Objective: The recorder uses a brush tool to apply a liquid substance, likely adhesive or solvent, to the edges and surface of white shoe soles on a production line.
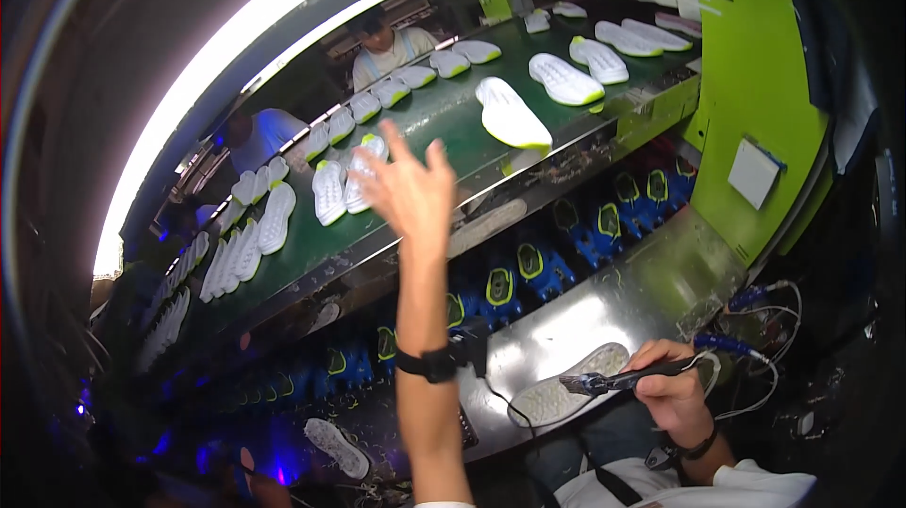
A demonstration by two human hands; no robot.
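Note:
My left hand (415, 189) reaches over the green conveyor belt (444, 126) with fingers spread and nothing held. Behind its fingers sit a pair of white shoe soles (329, 193) with yellow-green heel tips; whether I touch one cannot be made out. Farther right on the belt, one white sole (510, 114) lies alone. In my right hand (672, 385) is a black-handled brush (618, 382), gripped low at the right. Its dark bristles are over a greyish-white sole (566, 393) lying on the metal shelf. A pale hose seems to run from the handle's back end.
Blue shoe uppers (530, 267) with yellow-green collars line a rack below the belt. Another sole (337, 447) lies at the shelf's lower left. A green machine panel (755, 83) stands at the right, with hoses (746, 348) beneath. A person (387, 50) is across the belt.

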